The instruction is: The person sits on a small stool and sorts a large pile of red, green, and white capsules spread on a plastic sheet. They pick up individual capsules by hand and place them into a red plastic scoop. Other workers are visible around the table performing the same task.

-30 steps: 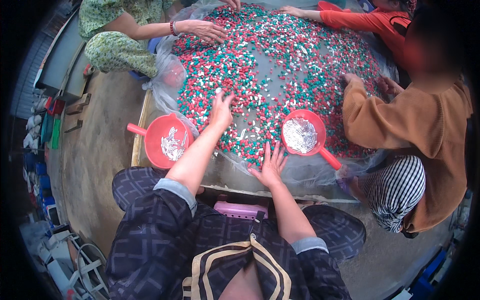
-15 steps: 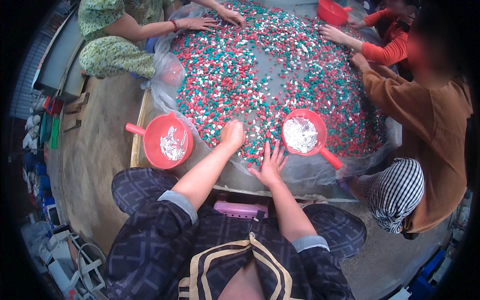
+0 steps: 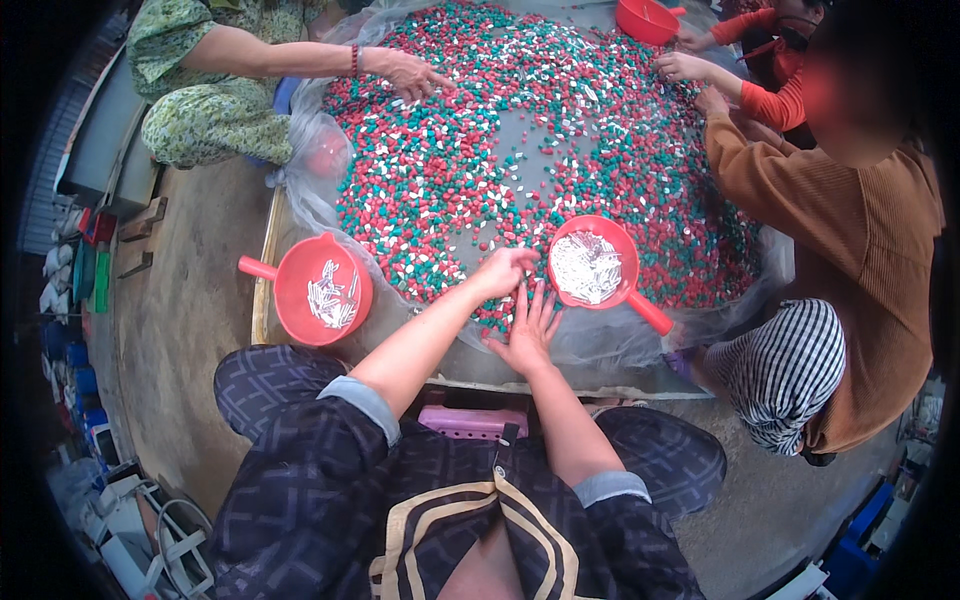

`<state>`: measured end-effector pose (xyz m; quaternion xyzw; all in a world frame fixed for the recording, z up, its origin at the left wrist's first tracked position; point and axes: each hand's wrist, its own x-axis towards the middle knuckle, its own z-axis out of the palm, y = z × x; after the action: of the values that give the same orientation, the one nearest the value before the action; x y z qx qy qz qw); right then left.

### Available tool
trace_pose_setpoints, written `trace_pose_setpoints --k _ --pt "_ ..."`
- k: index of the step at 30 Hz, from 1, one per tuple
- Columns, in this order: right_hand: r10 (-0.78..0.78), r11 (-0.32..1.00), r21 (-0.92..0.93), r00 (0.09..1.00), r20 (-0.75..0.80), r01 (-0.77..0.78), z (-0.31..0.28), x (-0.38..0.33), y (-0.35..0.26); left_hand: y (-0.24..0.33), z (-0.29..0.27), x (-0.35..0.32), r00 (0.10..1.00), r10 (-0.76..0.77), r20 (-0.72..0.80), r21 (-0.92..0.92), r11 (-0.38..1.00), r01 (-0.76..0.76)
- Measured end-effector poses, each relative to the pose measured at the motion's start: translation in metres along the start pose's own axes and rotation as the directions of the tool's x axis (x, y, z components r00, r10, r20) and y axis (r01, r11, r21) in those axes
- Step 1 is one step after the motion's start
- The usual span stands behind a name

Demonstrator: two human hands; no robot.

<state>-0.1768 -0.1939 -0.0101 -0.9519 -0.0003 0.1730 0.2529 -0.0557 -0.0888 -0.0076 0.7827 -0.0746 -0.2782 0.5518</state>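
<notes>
Loose pieces (image 3: 430,200): small, mostly rounded, mixed red, dark green and white; spread wide over a clear plastic sheet (image 3: 600,340). Orientation random, many touching. Density uneven: thick at left and right, sparse in a band between. Red dipper (image 3: 645,308): at near edge of spread, bowl mouth up, handle toward near right, heaped with white slivers (image 3: 585,268)

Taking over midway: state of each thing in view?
Left round red plastic dipper: partly filled with thin white pieces
Right round red plastic dipper: fuller than left
Far red plastic dipper: contents unclear
Small red, green, white pieces: loose, scattered
Clear plastic sheet: crumpled
Left hand: partly curled
Right hand: open, spread
</notes>
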Motion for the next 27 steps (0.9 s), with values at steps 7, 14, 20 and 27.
trace_pose_setpoints --k 7,14,20,27 --pt "-0.031 0.999 0.039 0.999 -0.023 0.032 0.000 0.001 -0.009 -0.012 -0.114 0.035 0.810 0.355 -0.467 0.400 0.902 -0.165" --pt "0.025 1.000 0.006 1.000 0.001 -0.025 -0.010 -0.002 -0.013 -0.007 -0.111 -0.032 0.890 -0.343 0.300 0.324 0.915 0.243" --pt "-0.005 1.000 -0.009 1.000 -0.002 0.005 -0.005 -0.001 -0.014 -0.006 -0.181 0.007 0.796 0.444 -0.411 0.657 0.749 -0.079" --pt "0.045 0.999 -0.006 0.999 0.025 -0.045 -0.008 -0.002 -0.012 0.005 -0.153 -0.029 0.913 -0.382 0.145 0.358 0.881 0.311"
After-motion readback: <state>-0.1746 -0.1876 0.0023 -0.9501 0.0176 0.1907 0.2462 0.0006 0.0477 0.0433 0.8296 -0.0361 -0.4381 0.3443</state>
